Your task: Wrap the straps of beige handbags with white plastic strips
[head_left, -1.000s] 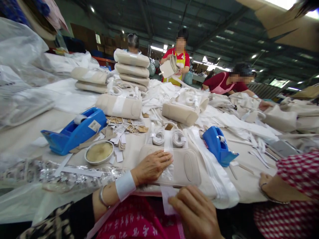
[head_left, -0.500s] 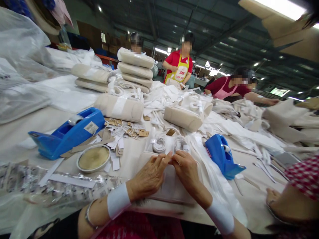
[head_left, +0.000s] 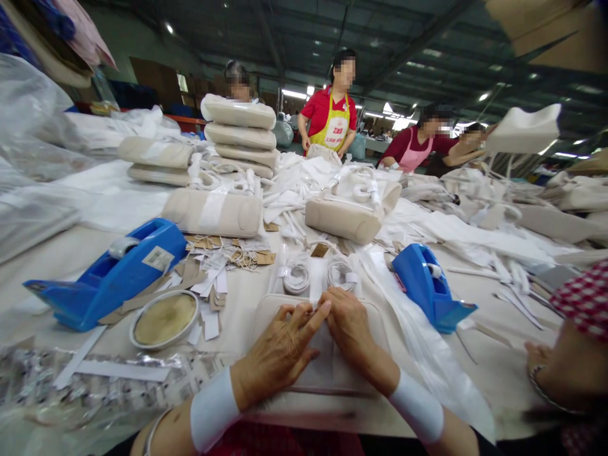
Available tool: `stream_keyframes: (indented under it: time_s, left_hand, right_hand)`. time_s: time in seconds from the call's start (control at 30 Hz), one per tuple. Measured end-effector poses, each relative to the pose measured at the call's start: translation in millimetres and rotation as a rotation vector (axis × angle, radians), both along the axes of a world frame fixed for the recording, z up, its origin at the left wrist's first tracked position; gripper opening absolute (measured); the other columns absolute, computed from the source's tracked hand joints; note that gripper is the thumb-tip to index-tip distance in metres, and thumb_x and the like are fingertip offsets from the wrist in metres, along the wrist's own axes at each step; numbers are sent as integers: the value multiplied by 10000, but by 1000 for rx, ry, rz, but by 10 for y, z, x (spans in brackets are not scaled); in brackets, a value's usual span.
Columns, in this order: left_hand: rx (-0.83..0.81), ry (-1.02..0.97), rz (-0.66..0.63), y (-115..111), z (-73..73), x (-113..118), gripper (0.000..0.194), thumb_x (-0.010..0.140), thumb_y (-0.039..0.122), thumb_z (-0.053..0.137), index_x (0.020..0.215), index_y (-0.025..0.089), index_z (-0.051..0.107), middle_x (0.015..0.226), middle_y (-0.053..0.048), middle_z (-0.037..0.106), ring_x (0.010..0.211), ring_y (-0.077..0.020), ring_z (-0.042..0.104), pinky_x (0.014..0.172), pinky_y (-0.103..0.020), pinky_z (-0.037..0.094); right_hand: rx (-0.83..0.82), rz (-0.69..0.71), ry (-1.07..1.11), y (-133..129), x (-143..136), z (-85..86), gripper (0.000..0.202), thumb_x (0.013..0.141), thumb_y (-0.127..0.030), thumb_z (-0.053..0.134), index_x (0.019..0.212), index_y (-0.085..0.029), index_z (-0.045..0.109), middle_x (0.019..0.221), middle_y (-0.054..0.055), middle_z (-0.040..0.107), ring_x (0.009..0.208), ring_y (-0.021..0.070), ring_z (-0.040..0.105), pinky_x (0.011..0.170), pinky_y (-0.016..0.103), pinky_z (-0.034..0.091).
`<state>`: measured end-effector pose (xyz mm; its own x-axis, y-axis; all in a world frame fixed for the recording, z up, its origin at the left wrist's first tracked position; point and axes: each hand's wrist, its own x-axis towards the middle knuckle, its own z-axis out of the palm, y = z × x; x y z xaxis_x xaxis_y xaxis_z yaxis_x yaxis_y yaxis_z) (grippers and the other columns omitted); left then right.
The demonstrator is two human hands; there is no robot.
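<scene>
A beige bag [head_left: 327,373] lies flat in front of me, with two coiled straps [head_left: 297,278] wrapped in white at its far end. A white strip runs between the coils. Over the bag's far edge, my left hand [head_left: 278,351] rests with fingers stretched and the thumb apart. My right hand [head_left: 354,335] is beside it, its fingers bent and pressed together at the strip near my left fingertips. Whatever they pinch is hidden. A small brown tag [head_left: 319,251] sits between the coils.
Blue tape dispensers stand at left [head_left: 118,272] and right [head_left: 427,288]. A round dish [head_left: 164,320] and scattered paper tags [head_left: 221,269] lie on the left. Stacked beige bags [head_left: 242,136] stand behind. A co-worker's arm [head_left: 563,358] is at right; other people work across the table.
My view has shifted slightly. My left thumb shows further from the fingers, while both hands stay at the bag's far edge. At back right, a co-worker has raised a beige piece.
</scene>
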<state>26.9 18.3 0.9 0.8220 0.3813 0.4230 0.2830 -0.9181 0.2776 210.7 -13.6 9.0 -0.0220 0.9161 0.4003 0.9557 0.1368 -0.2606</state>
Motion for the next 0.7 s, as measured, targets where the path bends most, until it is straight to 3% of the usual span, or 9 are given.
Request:
stream_keyframes:
  time_s: [0.27,0.47,0.7]
  left_hand:
    - [228,32,-10,-67,-41,-50,763,867,194,632,1513,138,229,1219,-146,593,1096,-264,562,949,-421,431]
    - [263,-39,-2,-74,-30,-53,549,910,236,587,1418,120,413,1079,-110,663,984,-215,627,890,-385,438]
    - [258,-89,-14,-68,-23,-42,313,953,257,530,1233,120,556,1082,-102,686,889,-174,663,852,-379,438]
  right_hand:
    - [-61,-43,17,19,-22,40,190,849,-66,591,706,-191,581,757,-6,612,729,165,544,671,285,318]
    - [-100,-100,-51,60,-34,6,170,849,-71,609,736,-196,590,787,-5,627,727,167,549,659,295,299]
    - [-118,-129,-41,73,-25,-26,154,855,-94,600,747,-203,582,805,0,616,733,169,537,668,298,304]
